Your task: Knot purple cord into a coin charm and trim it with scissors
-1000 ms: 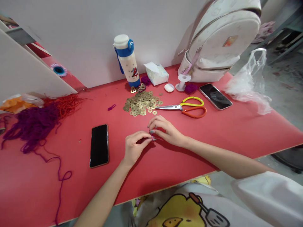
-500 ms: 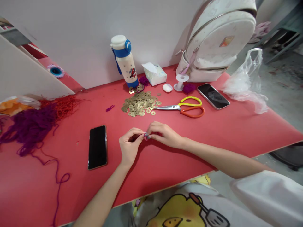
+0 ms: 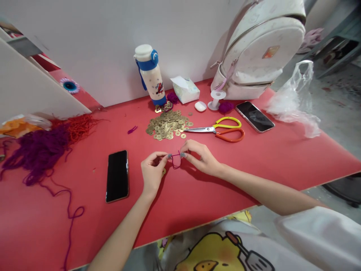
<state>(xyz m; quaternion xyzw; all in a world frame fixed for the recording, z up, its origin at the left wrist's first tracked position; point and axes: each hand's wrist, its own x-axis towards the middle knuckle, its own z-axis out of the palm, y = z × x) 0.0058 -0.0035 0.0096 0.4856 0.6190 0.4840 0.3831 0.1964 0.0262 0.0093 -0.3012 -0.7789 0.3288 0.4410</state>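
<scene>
Between my hands a short purple yarn (image 3: 176, 166) hangs in a loop, with a straight stretch across its top. My left hand (image 3: 153, 169) pinches one side of it between thumb and forefinger. A brass coin (image 3: 164, 171) with a hole shows beside that hand, partly hidden; whether it hangs on the yarn I cannot tell. The other side is pinched by the fingertips of my right hand (image 3: 201, 158). Just beyond both hands lies a pile of holed brass coins (image 3: 167, 124), and scissors (image 3: 214, 129) with yellow and orange handles point their blades at it.
A dark phone (image 3: 117, 176) lies left of my hands; a second phone (image 3: 255, 116) is at the right. Purple yarn (image 3: 42, 150) is heaped at the left. Along the back stand a bottle (image 3: 150, 75), a tissue pack (image 3: 185, 89), a white spool (image 3: 216, 100) and a backpack (image 3: 259, 56).
My fingertips have moved apart from each other, drawing the purple yarn out between them. Its loop and the coin by my left hand now show. The view has shifted slightly.
</scene>
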